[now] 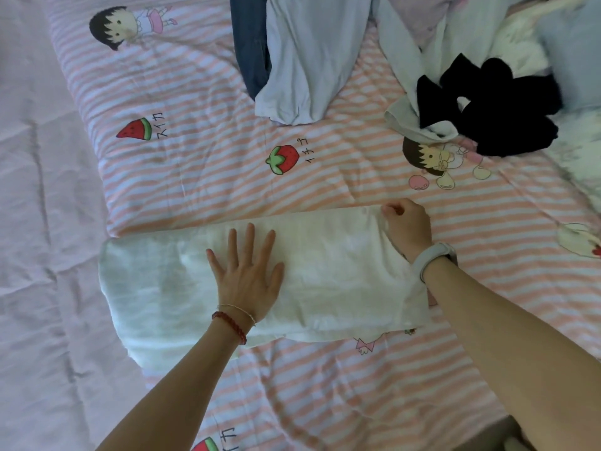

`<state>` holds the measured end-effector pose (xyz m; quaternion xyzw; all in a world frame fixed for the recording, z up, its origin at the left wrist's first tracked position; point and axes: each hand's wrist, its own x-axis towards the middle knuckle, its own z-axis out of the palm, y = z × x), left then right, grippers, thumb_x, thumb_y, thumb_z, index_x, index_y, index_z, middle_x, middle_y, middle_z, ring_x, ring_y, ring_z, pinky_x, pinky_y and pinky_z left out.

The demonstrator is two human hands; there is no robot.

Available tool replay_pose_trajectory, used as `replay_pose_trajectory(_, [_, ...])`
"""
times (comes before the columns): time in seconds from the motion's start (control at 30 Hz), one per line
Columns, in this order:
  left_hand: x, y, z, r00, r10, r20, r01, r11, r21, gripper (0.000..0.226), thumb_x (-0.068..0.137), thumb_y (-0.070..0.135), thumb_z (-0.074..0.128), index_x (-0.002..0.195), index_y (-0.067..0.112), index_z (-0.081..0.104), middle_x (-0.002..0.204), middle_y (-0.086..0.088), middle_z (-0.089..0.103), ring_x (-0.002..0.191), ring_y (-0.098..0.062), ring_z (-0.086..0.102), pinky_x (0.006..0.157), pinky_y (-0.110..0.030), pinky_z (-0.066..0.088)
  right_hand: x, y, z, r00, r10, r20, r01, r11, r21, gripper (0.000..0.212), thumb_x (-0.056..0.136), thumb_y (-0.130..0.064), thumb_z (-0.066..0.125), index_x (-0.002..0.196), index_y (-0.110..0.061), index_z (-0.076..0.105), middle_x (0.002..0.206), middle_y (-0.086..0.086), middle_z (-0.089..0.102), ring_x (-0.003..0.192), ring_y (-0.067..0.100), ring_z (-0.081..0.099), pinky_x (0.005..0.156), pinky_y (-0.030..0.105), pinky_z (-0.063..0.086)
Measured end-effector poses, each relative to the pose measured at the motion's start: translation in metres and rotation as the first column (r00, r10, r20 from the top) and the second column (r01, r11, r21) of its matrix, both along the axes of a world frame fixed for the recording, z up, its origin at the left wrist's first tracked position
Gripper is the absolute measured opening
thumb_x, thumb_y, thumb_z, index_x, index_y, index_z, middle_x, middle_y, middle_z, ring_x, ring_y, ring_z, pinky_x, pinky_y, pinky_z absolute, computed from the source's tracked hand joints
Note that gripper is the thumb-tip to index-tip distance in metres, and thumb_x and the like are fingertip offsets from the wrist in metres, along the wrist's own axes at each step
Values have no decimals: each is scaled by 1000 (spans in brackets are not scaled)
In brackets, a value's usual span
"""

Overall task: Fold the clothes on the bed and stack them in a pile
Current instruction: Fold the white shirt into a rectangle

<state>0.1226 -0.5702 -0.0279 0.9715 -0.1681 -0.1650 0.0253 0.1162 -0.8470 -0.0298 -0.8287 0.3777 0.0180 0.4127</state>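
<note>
From the head view, we flatten a long white folded cotton garment (pixel 325 271) at centre: left hand (pixel 248 275) spread flat on it, right hand (pixel 406 227) pinching its far corner. At one o'clock, a pale-blue garment (pixel 305 60), denim (pixel 248 43) and a black garment (pixel 500 109) lie unfolded; no pile yet.

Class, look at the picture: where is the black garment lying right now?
In the head view, the black garment lies crumpled at the upper right of the bed, just above the cartoon girl print.
</note>
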Motion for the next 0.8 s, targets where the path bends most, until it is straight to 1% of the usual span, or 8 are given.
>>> replay_pose_trajectory(0.07, [1, 2, -9, 998, -19, -52, 24, 995, 97, 75, 75, 60, -9, 146, 39, 1, 158, 2, -3, 144, -27, -8, 109, -62, -3, -2, -9, 0, 998, -64, 17, 64, 998, -20, 20, 93, -20, 49, 98, -8, 64, 93, 2, 61, 83, 17, 51, 73, 26, 38])
replay_pose_trajectory(0.13, [2, 4, -12, 997, -35, -66, 43, 991, 128, 76, 74, 60, -11, 146, 39, -1, 158, 2, -5, 144, -26, -9, 110, -62, -3, -6, -17, 3, 999, -18, -31, 16, 998, -60, 26, 96, -23, 45, 87, -7, 64, 82, 2, 58, 77, 20, 49, 67, 26, 35])
replay_pose_trajectory(0.2, [-1, 0, -6, 999, -29, -17, 30, 997, 74, 74, 79, 60, -2, 147, 34, 9, 158, -2, 4, 144, -30, -2, 108, -63, -4, -14, -20, 10, 993, 74, -95, -80, 995, -66, 40, 97, -31, 40, 64, -12, 51, 63, 0, 48, 62, 20, 44, 55, 27, 30])
replay_pose_trajectory(0.27, [-9, -10, 3, 996, -51, 69, 53, 998, -22, 67, 85, 54, 14, 145, 27, 26, 154, -8, 21, 142, -36, 13, 107, -65, 1, -30, -17, 21, 976, 145, -160, -154, 987, -49, 44, 96, -40, 39, 57, -18, 42, 55, -2, 43, 54, 18, 42, 53, 28, 31])
replay_pose_trajectory(0.37, [-32, -36, 11, 960, -212, 184, 233, 967, -101, 58, 87, 47, 31, 138, 23, 42, 146, -12, 37, 135, -40, 30, 102, -68, 11, -60, -7, 27, 961, 189, -203, -192, 981, 3, 37, 92, -42, 45, 77, -11, 59, 70, 4, 60, 67, 24, 57, 61, 31, 42])
replay_pose_trajectory(0.53, [-58, -74, 1, 911, -405, 74, 407, 913, -29, 54, 89, 47, 30, 138, 29, 43, 147, -10, 37, 135, -39, 32, 100, -70, 24, -81, 19, 18, 981, 112, -156, -138, 976, -167, 36, 91, -38, 52, 105, -6, 62, 100, 10, 59, 97, 27, 53, 73, 32, 41])
replay_pose_trajectory(0.67, [-56, -74, -9, 917, -399, 4, 398, 917, 31, 54, 89, 47, 27, 136, 29, 46, 147, -9, 37, 134, -39, 34, 98, -69, 29, -80, 36, 7, 982, 121, -142, -163, 929, -331, 39, 89, -38, 57, 99, -1, 64, 103, 16, 56, 99, 32, 48, 82, 40, 38])
replay_pose_trajectory(0.8, [-57, -72, -6, 926, -377, 26, 376, 926, 11, 55, 89, 46, 30, 135, 22, 49, 146, -12, 38, 132, -38, 36, 99, -68, 30, -74, 45, 11, 989, 137, -60, -149, 896, -418, 20, 81, -16, 69, 88, 2, 63, 98, 19, 59, 92, 38, 53, 75, 44, 41])
